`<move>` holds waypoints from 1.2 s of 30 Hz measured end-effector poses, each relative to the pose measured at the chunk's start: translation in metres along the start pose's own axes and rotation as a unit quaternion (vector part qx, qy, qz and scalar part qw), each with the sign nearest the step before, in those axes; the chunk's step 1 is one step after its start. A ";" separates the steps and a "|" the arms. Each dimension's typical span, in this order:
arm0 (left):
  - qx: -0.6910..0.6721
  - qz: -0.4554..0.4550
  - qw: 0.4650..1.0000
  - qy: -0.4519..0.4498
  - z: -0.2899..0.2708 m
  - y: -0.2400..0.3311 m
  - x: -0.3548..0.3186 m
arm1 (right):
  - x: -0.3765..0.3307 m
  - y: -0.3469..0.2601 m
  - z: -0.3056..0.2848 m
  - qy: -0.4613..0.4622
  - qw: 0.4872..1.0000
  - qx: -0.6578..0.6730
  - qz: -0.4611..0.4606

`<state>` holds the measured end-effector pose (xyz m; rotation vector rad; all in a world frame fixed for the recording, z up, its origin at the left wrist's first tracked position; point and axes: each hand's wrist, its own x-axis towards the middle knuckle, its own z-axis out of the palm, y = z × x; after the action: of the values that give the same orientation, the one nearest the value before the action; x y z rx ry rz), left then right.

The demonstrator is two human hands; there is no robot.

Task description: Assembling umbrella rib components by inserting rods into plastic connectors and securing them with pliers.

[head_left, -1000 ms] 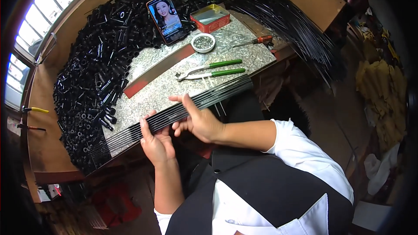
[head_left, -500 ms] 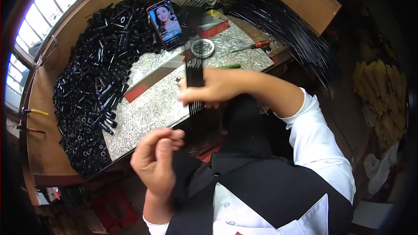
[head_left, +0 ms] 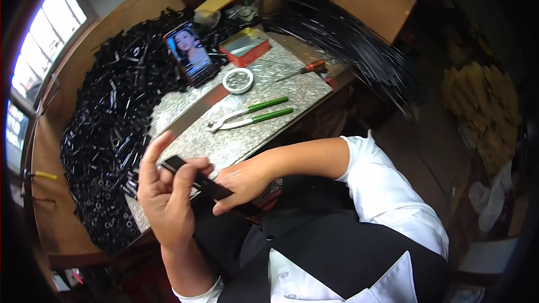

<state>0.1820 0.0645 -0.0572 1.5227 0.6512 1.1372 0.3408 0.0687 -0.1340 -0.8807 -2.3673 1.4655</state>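
The fingers (head_left: 191,169) of the left hand (head_left: 165,196) curl around one end of a single flat black bundle of rods (head_left: 205,184), and the right hand (head_left: 241,182) grips its other end, holding it just off the near edge of the speckled stone slab (head_left: 236,140). Left of the slab lies one big heap of short black tubes (head_left: 112,134). On the slab are one phone (head_left: 191,53), one small round dish (head_left: 237,80), one red tin (head_left: 245,46) and one pair of green-handled pliers (head_left: 250,118), with bare stone between pliers and edge; right of the slab fans one sheaf of long black rods (head_left: 348,45).
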 end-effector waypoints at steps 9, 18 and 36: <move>0.124 0.062 0.990 -0.021 -0.006 -0.008 -0.005 | -0.016 0.019 0.000 0.131 0.959 0.245 0.057; 0.037 0.208 0.977 0.003 0.002 -0.030 -0.025 | 0.016 0.039 0.022 0.369 0.924 0.094 -0.021; 0.603 0.011 0.721 0.341 -0.263 -0.133 0.062 | 0.026 0.035 0.026 0.368 0.914 0.172 -0.003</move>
<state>-0.0102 0.2663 -0.1716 2.0951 2.2169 1.3509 0.3210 0.0762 -0.1795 -1.0773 -1.5102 1.1960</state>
